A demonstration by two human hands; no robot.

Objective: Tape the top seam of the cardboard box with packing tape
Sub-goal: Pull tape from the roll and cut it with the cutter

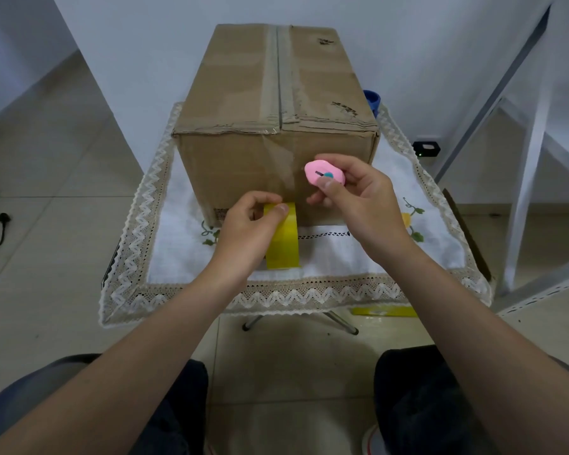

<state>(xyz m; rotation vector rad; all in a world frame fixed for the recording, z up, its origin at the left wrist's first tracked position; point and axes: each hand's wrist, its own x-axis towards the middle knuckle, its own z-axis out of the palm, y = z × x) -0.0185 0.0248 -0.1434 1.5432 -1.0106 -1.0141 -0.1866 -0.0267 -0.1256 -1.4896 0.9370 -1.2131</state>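
**Both hands at the box's near face, tape in one, cutter in the other**

Two bare forearms reached forward from the seated person's knees, over the lace-edged cloth (286, 293) that covered the small desk (467, 231). The left hand (243, 231) was curled palm-down, thumb and fingers pinched on the upper end of the yellow tape (283, 241), which stood on edge on the cloth, just in front of the box's lower edge. The right hand (358, 201) was raised a little higher and to the right, fingers closed around a pink cutter (324, 174), its blue slider under the thumb tip; the cutter was close against the near face of the box (270, 93).

The box sat in the middle of the desk, filling most of it; narrow strips of cloth lay bare on either side and a wider strip in front, where the hands worked. Clear tape ran along the top seam (280, 70) and down over the near edge onto the front face.

A blue object (372, 98) showed partly behind the box's right corner. To the right stood a white metal frame (526, 178); a black plug and cord (0, 224) lay on the tiled floor at left. A white wall rose behind.
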